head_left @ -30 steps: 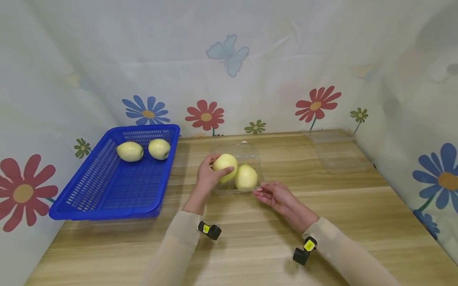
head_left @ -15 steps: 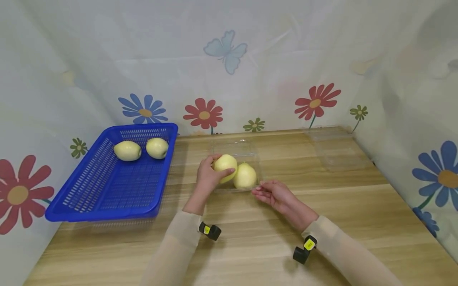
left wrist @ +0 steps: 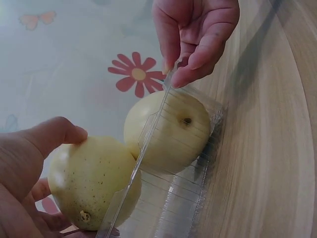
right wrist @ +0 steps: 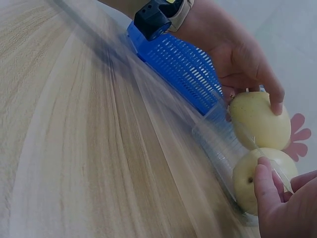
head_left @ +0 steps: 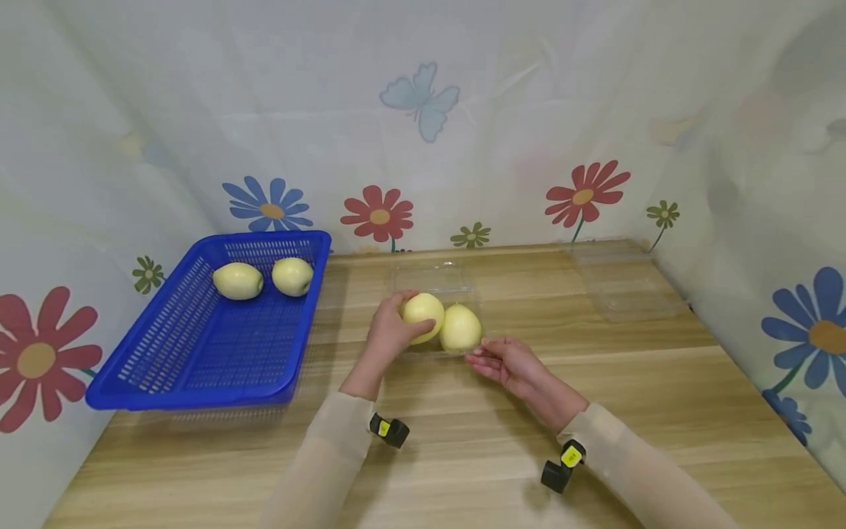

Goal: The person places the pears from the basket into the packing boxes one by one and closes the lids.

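A pale yellow pear [head_left: 423, 317] is in my left hand [head_left: 390, 330], with the thumb and fingers round its sides. It is over the left part of a clear plastic container [left wrist: 171, 203], partly below the rim, and touches a second pear [head_left: 460, 328] lying in the right part. My right hand [head_left: 512, 366] pinches the container's near right corner between thumb and fingers, as the left wrist view shows closely. The container's hinged lid [head_left: 432, 276] seems to lie back on the far side. The held pear hides part of the left fingers.
On the left stands a blue perforated basket [head_left: 228, 360] holding two more pears [head_left: 238, 281], [head_left: 293, 276] at its far end. Another clear plastic container [head_left: 628, 283] lies at the back right of the wooden table [head_left: 463, 470]. A flowered curtain [head_left: 496, 125] hangs behind.
My left hand has moved the held pear slightly right and down, against the other pear, which has shifted a little right. The right hand keeps its place on the corner.
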A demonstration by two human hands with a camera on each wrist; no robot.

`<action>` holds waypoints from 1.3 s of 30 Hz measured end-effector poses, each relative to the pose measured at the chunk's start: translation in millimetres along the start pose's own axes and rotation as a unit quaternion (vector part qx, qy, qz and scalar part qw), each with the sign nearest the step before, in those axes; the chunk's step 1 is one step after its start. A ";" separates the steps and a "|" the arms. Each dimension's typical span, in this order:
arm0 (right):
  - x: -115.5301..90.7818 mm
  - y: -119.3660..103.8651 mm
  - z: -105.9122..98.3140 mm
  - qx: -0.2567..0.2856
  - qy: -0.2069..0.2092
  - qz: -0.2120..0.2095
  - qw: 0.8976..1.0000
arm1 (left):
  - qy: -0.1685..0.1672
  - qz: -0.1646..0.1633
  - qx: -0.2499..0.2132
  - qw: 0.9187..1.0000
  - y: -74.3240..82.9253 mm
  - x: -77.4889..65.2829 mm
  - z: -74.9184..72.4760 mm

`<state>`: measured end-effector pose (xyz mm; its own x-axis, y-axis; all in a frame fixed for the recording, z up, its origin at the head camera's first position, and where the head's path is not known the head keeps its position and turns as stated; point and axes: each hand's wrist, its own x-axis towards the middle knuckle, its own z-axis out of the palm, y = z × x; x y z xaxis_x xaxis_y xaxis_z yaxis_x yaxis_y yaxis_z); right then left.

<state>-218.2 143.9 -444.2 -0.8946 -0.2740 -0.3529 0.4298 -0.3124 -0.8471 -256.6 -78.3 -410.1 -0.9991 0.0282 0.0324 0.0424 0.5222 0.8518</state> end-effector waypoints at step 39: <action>0.0 4.3 -0.3 0.001 0.002 0.003 1.000 | 0.029 0.029 0.189 0.981 -2.2 -4.8 13.8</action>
<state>-216.4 142.8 -448.0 -0.8927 -0.2716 -0.3597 0.4354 -0.3133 -0.8440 -251.7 -67.9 -419.4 -0.9931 0.0247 0.1151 0.0886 0.8006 0.5927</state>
